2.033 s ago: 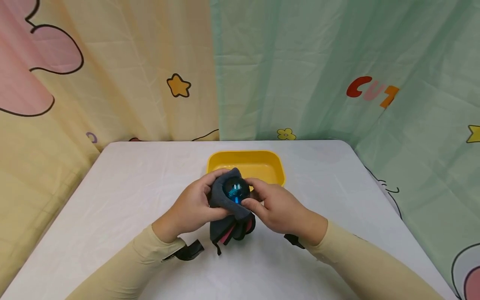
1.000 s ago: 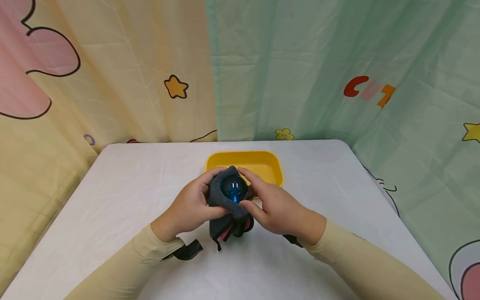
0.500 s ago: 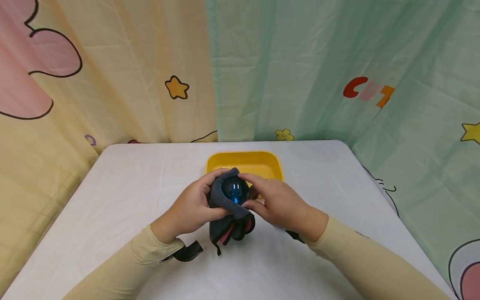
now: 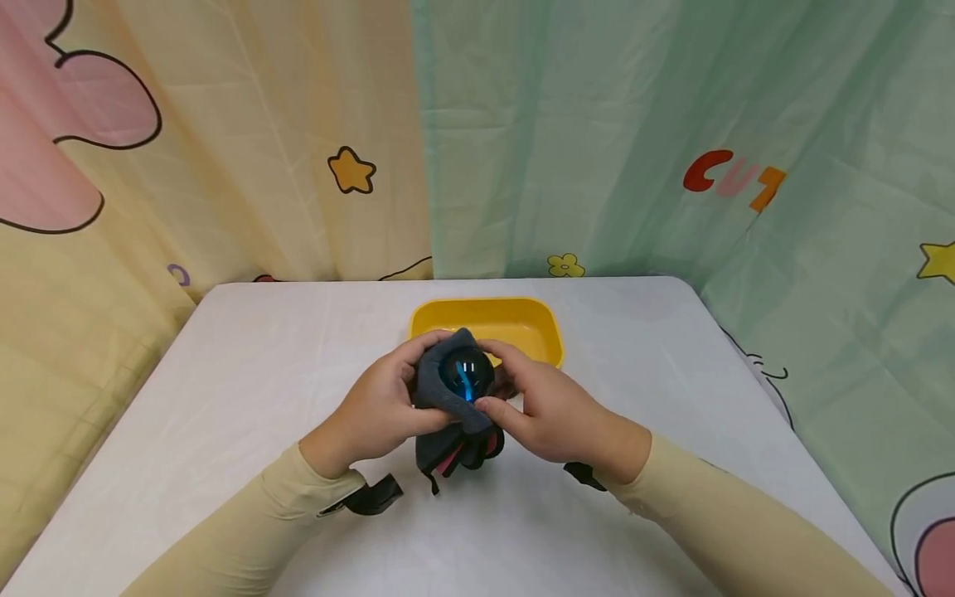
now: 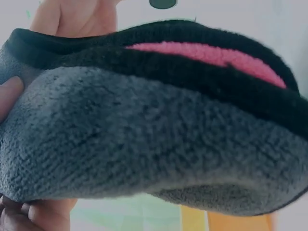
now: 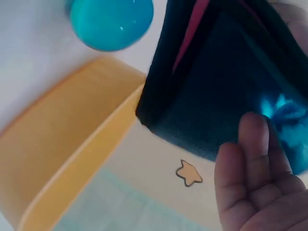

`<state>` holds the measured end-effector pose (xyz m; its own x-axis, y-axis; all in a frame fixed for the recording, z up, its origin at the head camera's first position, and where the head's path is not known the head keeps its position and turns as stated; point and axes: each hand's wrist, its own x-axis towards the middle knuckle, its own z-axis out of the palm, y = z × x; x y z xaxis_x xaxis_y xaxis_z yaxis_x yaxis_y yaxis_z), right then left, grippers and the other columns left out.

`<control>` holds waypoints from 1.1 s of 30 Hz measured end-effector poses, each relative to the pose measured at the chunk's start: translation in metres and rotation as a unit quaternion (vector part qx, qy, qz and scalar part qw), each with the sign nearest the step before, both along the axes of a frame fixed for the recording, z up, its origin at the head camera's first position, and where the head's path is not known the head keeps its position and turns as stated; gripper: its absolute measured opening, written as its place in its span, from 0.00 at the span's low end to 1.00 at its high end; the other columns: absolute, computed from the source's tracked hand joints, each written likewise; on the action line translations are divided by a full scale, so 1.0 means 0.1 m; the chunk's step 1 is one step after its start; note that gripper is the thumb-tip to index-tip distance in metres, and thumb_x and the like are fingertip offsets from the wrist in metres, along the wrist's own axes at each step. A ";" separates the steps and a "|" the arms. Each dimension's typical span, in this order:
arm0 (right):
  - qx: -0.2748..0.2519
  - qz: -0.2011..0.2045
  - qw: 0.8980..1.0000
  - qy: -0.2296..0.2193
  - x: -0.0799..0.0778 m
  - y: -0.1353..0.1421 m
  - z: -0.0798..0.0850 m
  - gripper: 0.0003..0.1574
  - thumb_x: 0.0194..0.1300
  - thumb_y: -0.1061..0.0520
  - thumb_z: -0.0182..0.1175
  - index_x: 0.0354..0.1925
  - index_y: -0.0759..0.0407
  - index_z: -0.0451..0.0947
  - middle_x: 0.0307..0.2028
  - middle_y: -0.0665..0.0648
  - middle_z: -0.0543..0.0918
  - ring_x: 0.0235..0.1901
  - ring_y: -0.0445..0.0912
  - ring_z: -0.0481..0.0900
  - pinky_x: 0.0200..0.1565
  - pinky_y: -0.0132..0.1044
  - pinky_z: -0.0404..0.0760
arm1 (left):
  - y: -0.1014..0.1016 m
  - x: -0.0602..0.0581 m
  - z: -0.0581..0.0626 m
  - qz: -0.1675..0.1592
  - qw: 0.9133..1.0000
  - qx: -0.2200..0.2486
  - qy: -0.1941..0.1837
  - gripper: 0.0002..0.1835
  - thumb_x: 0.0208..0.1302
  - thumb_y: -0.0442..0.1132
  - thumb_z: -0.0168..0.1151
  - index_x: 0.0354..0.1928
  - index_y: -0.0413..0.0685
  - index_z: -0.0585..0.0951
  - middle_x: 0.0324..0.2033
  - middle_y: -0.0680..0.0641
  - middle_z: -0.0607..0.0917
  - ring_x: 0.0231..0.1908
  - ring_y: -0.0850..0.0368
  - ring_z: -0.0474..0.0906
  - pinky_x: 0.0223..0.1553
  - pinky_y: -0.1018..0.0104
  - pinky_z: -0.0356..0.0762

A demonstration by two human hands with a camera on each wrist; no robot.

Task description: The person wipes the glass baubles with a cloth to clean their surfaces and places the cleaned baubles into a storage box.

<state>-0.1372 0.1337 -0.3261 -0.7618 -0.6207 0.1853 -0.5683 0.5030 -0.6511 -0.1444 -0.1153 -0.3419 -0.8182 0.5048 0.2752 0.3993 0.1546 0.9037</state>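
A shiny blue ball sits in a fold of grey fleece cloth, held above the table. My left hand grips the cloth from the left, thumb in front and fingers behind. From the right, my right hand holds the ball, its thumb at the lower side and index finger at the upper side. Black trim and a pink face show along the cloth's folds in the left wrist view. In the right wrist view the fingertips touch the ball and cloth. The ball's underside is hidden.
A yellow tray stands behind the hands on the white table. The right wrist view shows another rounded turquoise thing near the tray, not visible in the head view. Patterned curtains hang around the table.
Both hands keep their hold and shift only slightly. The highlight on the ball has become a thin slanted streak. The right index finger has moved slightly over the ball's upper edge.
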 end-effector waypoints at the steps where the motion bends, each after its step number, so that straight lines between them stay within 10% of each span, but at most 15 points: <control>1: 0.008 0.002 1.000 0.011 0.00 0.00 0.01 0.44 0.76 0.53 0.64 0.80 0.58 0.54 0.49 0.51 0.89 0.45 0.40 0.86 0.49 0.34 0.87 | 0.00 0.00 0.00 0.000 1.000 0.002 -0.001 0.43 0.58 0.26 0.75 0.75 0.42 0.67 0.65 0.39 0.81 0.55 0.49 0.83 0.56 0.70 0.84; 9: 0.095 0.006 0.985 0.147 -0.01 0.01 0.06 0.47 0.71 0.57 0.69 0.79 0.56 0.57 0.56 0.56 0.88 0.48 0.46 0.89 0.53 0.42 0.88 | -0.02 -0.03 0.00 -0.017 0.999 0.033 -0.022 0.42 0.59 0.26 0.74 0.75 0.41 0.67 0.67 0.38 0.80 0.60 0.45 0.81 0.58 0.69 0.83; 17: 0.132 0.001 0.958 0.253 -0.05 0.05 0.05 0.42 0.67 0.53 0.73 0.74 0.54 0.68 0.36 0.50 0.87 0.34 0.44 0.82 0.39 0.36 0.84 | -0.02 -0.01 0.02 -0.026 0.999 0.024 -0.030 0.43 0.59 0.25 0.73 0.76 0.42 0.66 0.68 0.38 0.79 0.59 0.45 0.81 0.58 0.70 0.83; 27: 0.106 0.010 0.962 0.250 -0.05 0.07 0.03 0.43 0.67 0.53 0.73 0.74 0.57 0.68 0.40 0.52 0.89 0.37 0.45 0.85 0.42 0.38 0.86 | -0.01 0.01 0.02 -0.022 0.999 0.018 -0.022 0.43 0.58 0.26 0.74 0.75 0.44 0.67 0.68 0.40 0.79 0.61 0.43 0.80 0.59 0.71 0.82; 33: 0.057 -0.010 0.992 0.109 -0.02 0.04 -0.01 0.42 0.70 0.51 0.70 0.74 0.61 0.66 0.42 0.51 0.91 0.37 0.40 0.86 0.38 0.31 0.84 | 0.00 0.02 0.01 -0.015 1.000 0.003 -0.010 0.41 0.59 0.28 0.75 0.74 0.46 0.69 0.66 0.40 0.81 0.57 0.47 0.82 0.57 0.70 0.83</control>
